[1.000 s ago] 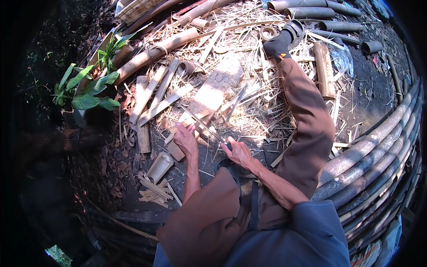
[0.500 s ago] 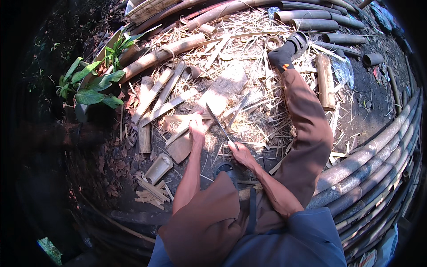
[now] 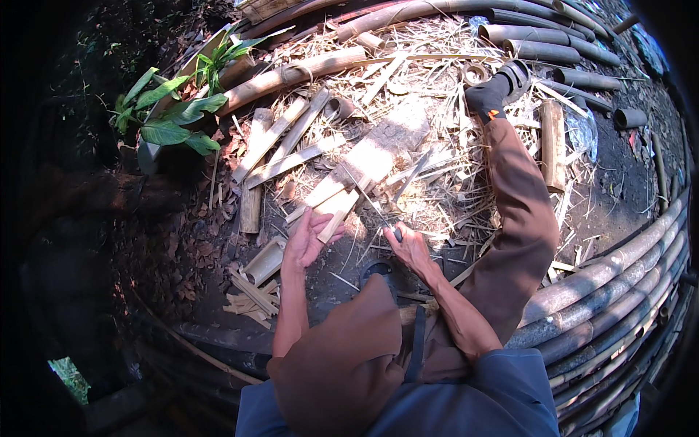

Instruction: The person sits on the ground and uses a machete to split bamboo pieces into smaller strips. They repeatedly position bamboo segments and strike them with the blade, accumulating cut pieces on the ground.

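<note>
My left hand (image 3: 309, 237) is turned palm up around the near end of a short split bamboo piece (image 3: 339, 217). Gripped in my right hand (image 3: 412, 249) is a long-bladed knife (image 3: 370, 198) by its dark handle. The blade slants up and leftward, its thin edge side by the far end of the bamboo piece; whether the two touch I cannot tell. Beneath them lies a flat wooden board (image 3: 402, 132), partly in bright sun. Another pale split length (image 3: 320, 195) rests on the board just beyond my left hand.
Bamboo shavings (image 3: 451, 191) cover the ground around the board. Split slats (image 3: 297, 162) and a small pile of strips (image 3: 251, 300) lie to the left. Long bamboo poles (image 3: 582, 291) curve along the right. My outstretched leg (image 3: 520, 197) lies right of the board; a leafy plant (image 3: 169, 116) stands far left.
My left hand has turned palm up and come slightly nearer, tilting the bamboo piece from crosswise to slanting away. The knife has shifted a little. The whole view has swung, moving the scene rightward.
</note>
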The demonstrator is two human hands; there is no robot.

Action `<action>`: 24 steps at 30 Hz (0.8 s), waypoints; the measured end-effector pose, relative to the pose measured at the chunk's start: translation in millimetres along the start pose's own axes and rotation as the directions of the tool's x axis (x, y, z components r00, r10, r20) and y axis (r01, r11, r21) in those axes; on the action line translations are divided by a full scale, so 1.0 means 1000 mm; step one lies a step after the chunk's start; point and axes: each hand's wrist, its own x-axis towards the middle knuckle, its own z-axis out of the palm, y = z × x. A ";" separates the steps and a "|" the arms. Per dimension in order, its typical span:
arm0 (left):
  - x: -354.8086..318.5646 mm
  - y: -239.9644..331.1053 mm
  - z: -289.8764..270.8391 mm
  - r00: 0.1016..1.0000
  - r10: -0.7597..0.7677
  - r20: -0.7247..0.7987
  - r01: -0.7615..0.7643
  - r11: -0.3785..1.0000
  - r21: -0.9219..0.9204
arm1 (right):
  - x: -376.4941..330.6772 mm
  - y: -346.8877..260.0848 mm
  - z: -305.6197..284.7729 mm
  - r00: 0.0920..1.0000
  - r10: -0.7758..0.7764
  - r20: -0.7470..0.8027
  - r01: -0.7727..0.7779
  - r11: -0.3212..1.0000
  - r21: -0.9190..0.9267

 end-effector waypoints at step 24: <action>0.002 0.005 0.080 0.702 0.642 -0.309 -0.329 0.677 0.659 | -0.023 -0.061 -0.011 0.986 -0.094 0.135 0.084 0.994 0.076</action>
